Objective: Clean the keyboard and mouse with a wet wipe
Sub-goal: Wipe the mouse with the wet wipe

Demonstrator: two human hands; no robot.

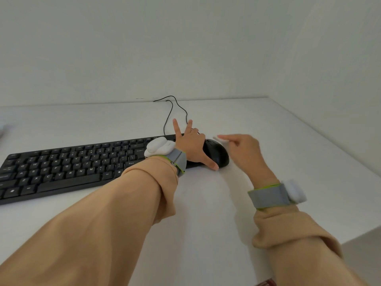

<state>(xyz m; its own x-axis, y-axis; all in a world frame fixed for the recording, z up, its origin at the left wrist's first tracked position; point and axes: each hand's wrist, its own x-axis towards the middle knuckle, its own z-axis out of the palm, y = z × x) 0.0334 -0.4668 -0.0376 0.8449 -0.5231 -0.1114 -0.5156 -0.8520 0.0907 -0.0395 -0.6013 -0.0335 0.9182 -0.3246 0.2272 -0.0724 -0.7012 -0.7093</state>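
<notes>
While the black mouse (pixel 217 152) sits on the white counter (pixel 206 203) just beside the right end of the black keyboard (pixel 68 164), the left hand (pixel 192 144) steadies it, thumb against its near side and two fingers spread upward. The right hand (pixel 244 148) hovers at the mouse's far right side, fingertips pinching a white wet wipe (pixel 218 139), blurred. Both wrists wear grey bands with white devices.

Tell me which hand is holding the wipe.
The right hand: a white wipe sticks out from its fingertips beside the black mouse. The left hand holds no wipe; it steadies the mouse, thumb along its near side, two fingers raised.
</notes>
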